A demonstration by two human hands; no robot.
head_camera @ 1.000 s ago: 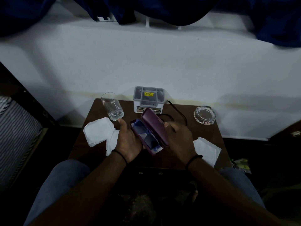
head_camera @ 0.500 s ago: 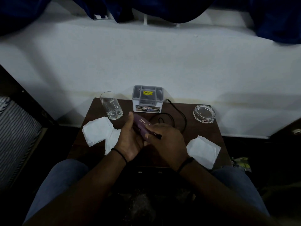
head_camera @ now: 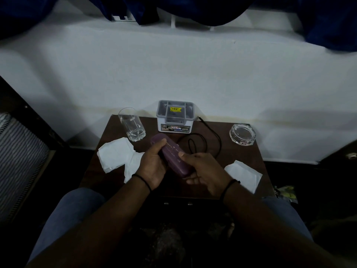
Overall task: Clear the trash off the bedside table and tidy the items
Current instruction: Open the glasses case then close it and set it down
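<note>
From the head view, a person sits at a dark wooden bedside table [head_camera: 228, 165] with both hands over its middle. The left hand [head_camera: 152, 167] wraps around the far half of a closed purple glasses case [head_camera: 172, 157], thumb laid over the top near the case's far end. The right hand [head_camera: 204, 171] holds the near end of the same case, fingers curled beneath it and the thumb pressing on its upper face. The case lies diagonally, its far end pointing toward the table's back left and its near end toward the front right; whether it rests on the table or is lifted off it cannot be told.

A crumpled white tissue [head_camera: 116, 154] lies near the left edge, partly tucked under the left hand. A second white tissue [head_camera: 244, 174] lies at the front right corner, overhanging the edge slightly. An empty clear drinking glass [head_camera: 132, 124] stands upright toward the back left corner, just behind the left tissue. A small grey-lidded plastic box [head_camera: 175, 117] with a yellow sticker sits at the middle of the back edge. A thin black cable [head_camera: 202, 140] loops loosely between the box and the hands. A clear glass ashtray [head_camera: 242, 134] sits at the back right corner. Behind the table runs a white wall [head_camera: 173, 70].
</note>
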